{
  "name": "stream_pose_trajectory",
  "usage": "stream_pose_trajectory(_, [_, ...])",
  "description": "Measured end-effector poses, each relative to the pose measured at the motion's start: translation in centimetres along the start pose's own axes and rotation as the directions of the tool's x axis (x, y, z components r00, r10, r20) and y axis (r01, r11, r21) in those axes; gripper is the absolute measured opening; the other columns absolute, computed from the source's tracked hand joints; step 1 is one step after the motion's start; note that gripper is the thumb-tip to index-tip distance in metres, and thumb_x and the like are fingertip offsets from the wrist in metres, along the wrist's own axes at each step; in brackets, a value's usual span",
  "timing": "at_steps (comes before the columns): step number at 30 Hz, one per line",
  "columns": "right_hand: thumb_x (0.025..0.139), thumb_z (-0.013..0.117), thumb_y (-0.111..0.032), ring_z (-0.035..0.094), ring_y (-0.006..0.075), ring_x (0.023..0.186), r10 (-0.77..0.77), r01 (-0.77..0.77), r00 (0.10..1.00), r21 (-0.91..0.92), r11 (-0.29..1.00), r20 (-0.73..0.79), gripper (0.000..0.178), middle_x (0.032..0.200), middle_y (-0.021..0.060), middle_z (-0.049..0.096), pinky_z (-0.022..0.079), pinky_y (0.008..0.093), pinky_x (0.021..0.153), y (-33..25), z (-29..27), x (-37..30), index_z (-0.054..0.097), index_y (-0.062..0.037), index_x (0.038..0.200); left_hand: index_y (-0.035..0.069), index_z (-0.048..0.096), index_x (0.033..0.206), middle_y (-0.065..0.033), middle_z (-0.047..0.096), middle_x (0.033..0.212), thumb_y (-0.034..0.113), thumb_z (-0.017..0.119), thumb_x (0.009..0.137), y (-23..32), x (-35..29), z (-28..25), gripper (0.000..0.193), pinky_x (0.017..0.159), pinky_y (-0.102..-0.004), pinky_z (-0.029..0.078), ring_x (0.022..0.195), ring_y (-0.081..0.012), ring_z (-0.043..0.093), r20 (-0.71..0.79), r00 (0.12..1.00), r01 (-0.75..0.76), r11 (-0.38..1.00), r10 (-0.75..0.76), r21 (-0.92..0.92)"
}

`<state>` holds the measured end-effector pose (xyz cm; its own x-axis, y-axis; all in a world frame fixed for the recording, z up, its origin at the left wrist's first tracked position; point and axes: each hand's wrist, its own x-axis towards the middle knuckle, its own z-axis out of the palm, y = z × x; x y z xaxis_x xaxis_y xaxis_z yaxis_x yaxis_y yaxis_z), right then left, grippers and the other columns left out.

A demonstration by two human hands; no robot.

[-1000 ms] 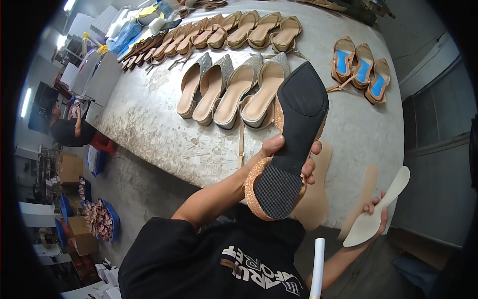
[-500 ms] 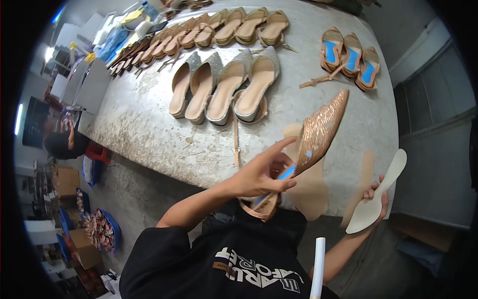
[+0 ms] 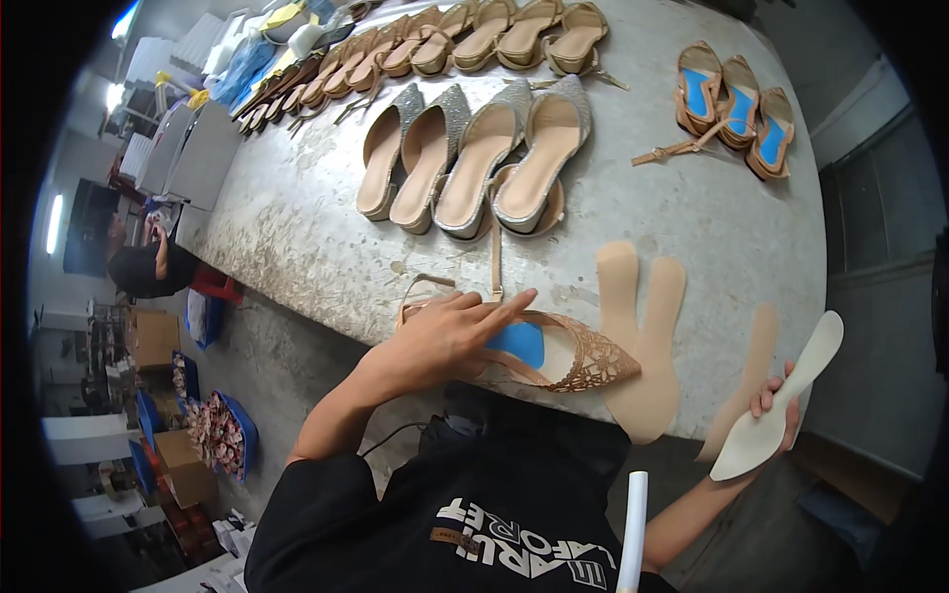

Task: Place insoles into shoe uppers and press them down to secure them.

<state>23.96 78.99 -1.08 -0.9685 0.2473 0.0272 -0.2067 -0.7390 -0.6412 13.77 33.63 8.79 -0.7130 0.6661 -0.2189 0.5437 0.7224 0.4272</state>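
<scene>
My left hand (image 3: 440,341) is closed over the rear of a pointed rose-gold shoe (image 3: 593,366) at the table's front edge, its index finger reaching across the opening. The toe points right, the upper has a lacy cut-out pattern, and a blue patch (image 3: 519,346) shows on its footbed. Part of the thin strap (image 3: 430,281) sticks out behind my hand, which hides the heel. My right hand (image 3: 776,410) grips a cream insole (image 3: 756,440) by its middle, off the table's right front corner. Between the hands, beige insoles (image 3: 664,306) lie on the table, near the shoe's toe.
Silver shoes (image 3: 465,178) stand mid-table, with a long row of gold shoes (image 3: 474,40) behind. Three shoes with blue patches (image 3: 736,109) sit far right. Another beige insole (image 3: 746,381) lies at the front right edge. A person (image 3: 153,262) is at the left, near blue bins (image 3: 242,440).
The rose-gold shoe has come down and left and turned from toe up to toe right, my left hand now over its rear. My right hand still holds the cream insole. The view has shifted slightly.
</scene>
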Motion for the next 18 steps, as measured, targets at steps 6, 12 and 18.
stream_pose_trajectory(6, [0.107, 0.045, -0.02, 0.054, 0.0152, 0.087, 0.004, -0.004, 1.0, -0.018, 1.0, -0.016, 0.055, 0.114, 0.0148, 0.057, 0.049, 0.0291, 0.073, 0.0, -0.1, 0.0, 0.032, 0.0091, 0.152, 0.004, 0.033, 0.158, -0.0115, 0.069, 0.115, 0.012, 0.077, 0.078, -1.9, 0.5, 1.8, 0.092, 0.093, -0.0412, 0.049, 0.099, -0.0304, 0.061, -0.055, 0.994, -0.088, 0.996, 0.089, 0.029])
stream_pose_trajectory(12, [0.106, 0.045, -0.018, 0.054, 0.0158, 0.087, -0.022, 0.02, 0.999, -0.042, 0.999, -0.031, 0.053, 0.114, 0.015, 0.057, 0.05, 0.0288, 0.071, 0.2, -0.1, -0.1, 0.033, 0.0085, 0.151, 0.0, 0.037, 0.155, -0.0161, 0.068, 0.117, 0.002, 0.071, 0.078, -1.1, 0.3, -0.7, 0.083, 0.111, -0.0469, 0.038, 0.108, -0.0334, 0.06, 0.106, 0.989, -0.109, 0.994, 0.106, 0.024])
stream_pose_trajectory(18, [0.105, 0.049, -0.018, 0.055, 0.0163, 0.086, -0.018, 0.016, 1.0, -0.089, 0.996, -0.023, 0.056, 0.115, 0.0166, 0.058, 0.05, 0.0265, 0.063, -0.2, -2.1, -0.2, 0.032, 0.0076, 0.151, 0.003, 0.044, 0.151, -0.0208, 0.059, 0.138, 0.014, 0.083, 0.074, 1.0, -0.2, -1.9, 0.087, 0.119, -0.0511, 0.037, 0.136, -0.038, 0.051, -0.15, 0.966, -0.233, 0.96, 0.21, -0.156])
